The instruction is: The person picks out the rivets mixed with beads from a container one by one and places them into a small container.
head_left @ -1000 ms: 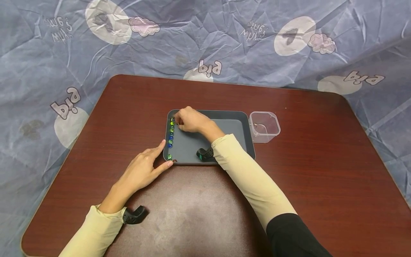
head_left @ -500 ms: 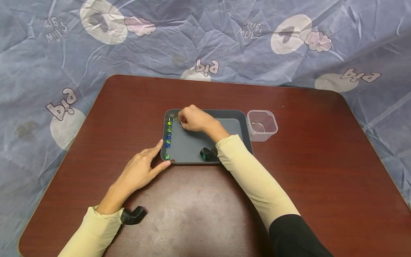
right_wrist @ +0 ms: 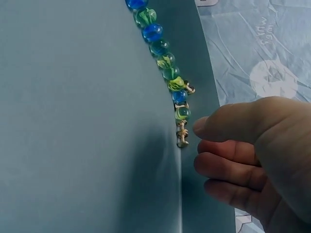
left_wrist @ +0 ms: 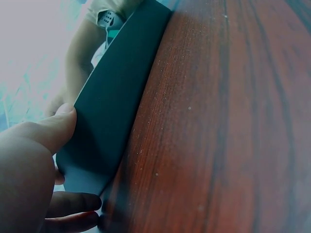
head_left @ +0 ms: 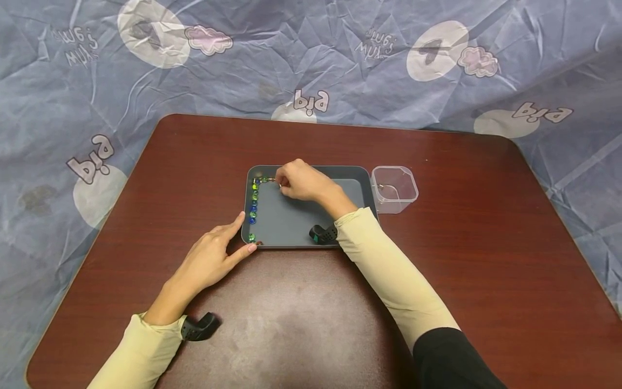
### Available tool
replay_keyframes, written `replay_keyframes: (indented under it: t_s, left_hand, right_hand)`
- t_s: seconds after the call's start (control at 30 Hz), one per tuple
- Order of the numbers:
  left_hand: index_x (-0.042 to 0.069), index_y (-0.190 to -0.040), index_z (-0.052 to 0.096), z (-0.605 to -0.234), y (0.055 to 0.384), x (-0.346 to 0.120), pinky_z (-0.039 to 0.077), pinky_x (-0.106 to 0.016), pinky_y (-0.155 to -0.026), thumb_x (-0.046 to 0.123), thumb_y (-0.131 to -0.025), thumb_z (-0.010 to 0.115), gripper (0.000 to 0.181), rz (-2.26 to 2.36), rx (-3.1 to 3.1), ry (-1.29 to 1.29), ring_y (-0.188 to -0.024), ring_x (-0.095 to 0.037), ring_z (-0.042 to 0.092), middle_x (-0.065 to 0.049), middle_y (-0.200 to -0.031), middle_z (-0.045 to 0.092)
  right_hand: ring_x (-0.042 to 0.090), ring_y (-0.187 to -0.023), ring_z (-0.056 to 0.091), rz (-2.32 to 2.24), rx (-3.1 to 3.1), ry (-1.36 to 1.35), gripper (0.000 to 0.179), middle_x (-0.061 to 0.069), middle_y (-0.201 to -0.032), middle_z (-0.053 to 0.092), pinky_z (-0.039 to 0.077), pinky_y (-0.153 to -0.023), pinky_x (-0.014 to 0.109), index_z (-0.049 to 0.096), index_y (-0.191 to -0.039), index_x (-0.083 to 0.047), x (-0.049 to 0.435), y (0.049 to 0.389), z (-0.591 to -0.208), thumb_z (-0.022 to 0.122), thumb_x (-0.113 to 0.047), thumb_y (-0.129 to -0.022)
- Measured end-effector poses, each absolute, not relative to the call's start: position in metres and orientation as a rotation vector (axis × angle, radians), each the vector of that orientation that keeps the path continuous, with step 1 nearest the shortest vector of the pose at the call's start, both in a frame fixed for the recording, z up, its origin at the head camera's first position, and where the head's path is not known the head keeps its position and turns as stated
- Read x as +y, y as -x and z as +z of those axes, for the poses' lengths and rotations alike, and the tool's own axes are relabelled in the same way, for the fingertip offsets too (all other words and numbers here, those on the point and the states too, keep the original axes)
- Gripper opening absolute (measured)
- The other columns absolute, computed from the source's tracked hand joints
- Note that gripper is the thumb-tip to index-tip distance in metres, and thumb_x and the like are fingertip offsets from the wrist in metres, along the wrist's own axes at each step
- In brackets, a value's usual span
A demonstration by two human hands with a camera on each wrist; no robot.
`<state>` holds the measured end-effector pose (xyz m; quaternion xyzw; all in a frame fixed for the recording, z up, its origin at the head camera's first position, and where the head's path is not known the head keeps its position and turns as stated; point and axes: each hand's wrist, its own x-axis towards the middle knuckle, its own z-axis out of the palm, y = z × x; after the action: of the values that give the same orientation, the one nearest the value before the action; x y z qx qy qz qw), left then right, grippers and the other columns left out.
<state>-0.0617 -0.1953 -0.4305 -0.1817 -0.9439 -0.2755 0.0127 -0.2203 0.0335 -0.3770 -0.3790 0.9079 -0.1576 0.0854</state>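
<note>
A grey rectangular tray (head_left: 291, 221) lies on the table. Along its left side runs a row of glass marbles (head_left: 254, 208), green, blue and yellow, turning along the far side. Small gold-coloured pieces (right_wrist: 182, 133) sit at the end of that row and among the marbles. My right hand (head_left: 303, 181) hovers at the far side, fingers loosely bent, thumb tip beside the gold pieces; nothing shows between its fingers in the right wrist view. My left hand (head_left: 211, 256) touches the tray's near left corner, index finger and thumb spread along two outer edges.
A clear plastic box (head_left: 394, 189) stands against the tray's right side, with a small gold bit inside. One green marble (head_left: 251, 237) and a reddish-brown piece (head_left: 259, 243) lie in the near left corner. A patterned cloth (head_left: 340, 65) hangs behind the table (head_left: 461, 227).
My right hand has moved right along the tray's far side, away from the corner, uncovering marbles and gold pieces there. The left hand stays at the corner.
</note>
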Motion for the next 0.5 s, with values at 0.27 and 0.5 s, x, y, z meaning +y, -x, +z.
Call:
replay_keyframes:
  t_s: [0.27, 0.5]
  left_hand:
    - [0.002, -0.152, 0.037, -0.431, 0.061, -0.195, 0.043, -0.056, -0.100, 0.044, -0.094, 0.066, 0.077, -0.854, -2.938, 0.565, -0.126, -0.040, 0.052, -0.026, -0.138, 0.054]
    - [0.003, -0.152, 0.036, -0.431, 0.060, -0.195, 0.043, -0.056, -0.100, 0.045, -0.094, 0.066, 0.077, -0.858, -2.946, 0.557, -0.126, -0.041, 0.051, -0.027, -0.138, 0.053]
  right_hand:
    - [0.020, -0.092, 0.066, -0.516, 2.710, 1.105, 0.015, 0.010, -0.096, 0.072, 0.052, -0.083, 0.031, 0.073, -0.101, 0.001, 0.043, 0.219, -0.375, 0.064, -0.004, -0.090]
    - [0.020, -0.088, 0.066, -0.523, 2.724, 1.118, 0.015, 0.010, -0.094, 0.072, 0.052, -0.080, 0.031, 0.074, -0.100, 0.001, 0.046, 0.217, -0.373, 0.064, -0.004, -0.090]
